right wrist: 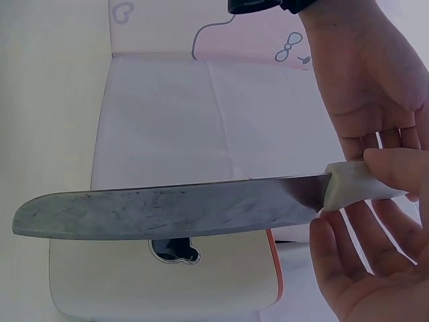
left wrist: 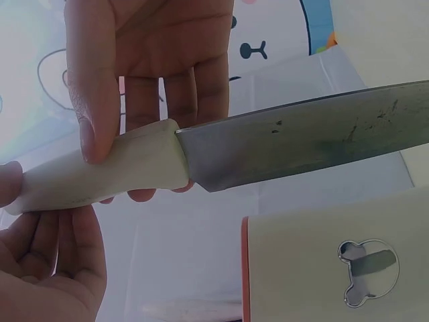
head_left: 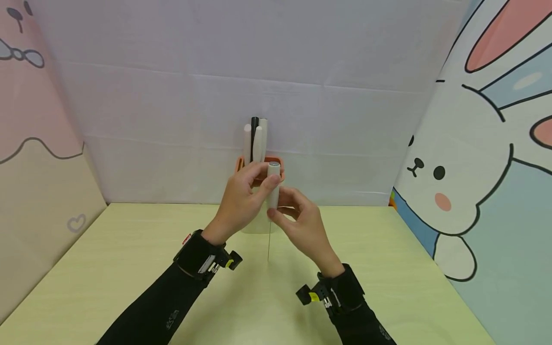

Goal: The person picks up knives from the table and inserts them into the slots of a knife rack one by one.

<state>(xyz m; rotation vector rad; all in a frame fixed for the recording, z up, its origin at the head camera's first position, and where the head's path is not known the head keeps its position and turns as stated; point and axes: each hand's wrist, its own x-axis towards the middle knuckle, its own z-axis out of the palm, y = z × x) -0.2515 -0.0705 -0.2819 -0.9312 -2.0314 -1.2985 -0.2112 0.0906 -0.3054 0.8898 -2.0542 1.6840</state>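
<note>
A kitchen knife stands upright, its white handle [head_left: 273, 191] on top and its blade [left wrist: 301, 137] pointing down. My left hand [head_left: 241, 199] pinches the handle's upper end between thumb and fingers. Lower down, close to the blade, my right hand [head_left: 304, 223] grips the same handle. The blade looks edge-on from the head and shows its broad, dark-marked side in both wrist views. Just behind it is a cream knife block [right wrist: 100, 275] with an orange rim [head_left: 282, 160] and a bear-shaped window [left wrist: 375, 268]. My hands partly hide the block in the head view.
White handles [head_left: 258, 143] and a black handle [head_left: 255, 125] rise from the block. The block stands on a pale yellow table [head_left: 151, 278] against a white sheet [head_left: 181, 105]. Cartoon-printed panels [head_left: 509, 230] flank both sides.
</note>
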